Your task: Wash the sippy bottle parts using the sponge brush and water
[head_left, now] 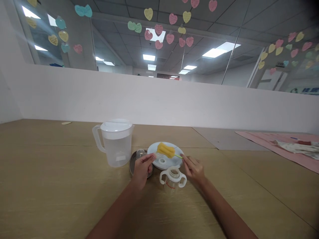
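Observation:
My right hand (194, 168) pinches the thin green handle of a sponge bottle brush (166, 150), whose yellow head is over the white plate (179, 153). My left hand (143, 167) has its fingers closed on a small clear piece (159, 155), too small to make out, beside the tip of the sponge. A white ring-shaped part (161, 161) lies on the plate. In front of the plate stands a clear baby bottle (171, 182) with two white handles, its mouth uncovered. Partly behind my left hand is a dark round dish (132, 165) with a clear domed cap (140, 153).
A lidded translucent pitcher (117, 146) holding liquid stands to the left. At the far right, a pink cloth (264, 141) carries a whitish cloth (299, 147) and small items. A flat beige piece (66, 123) lies near the white wall (159, 103).

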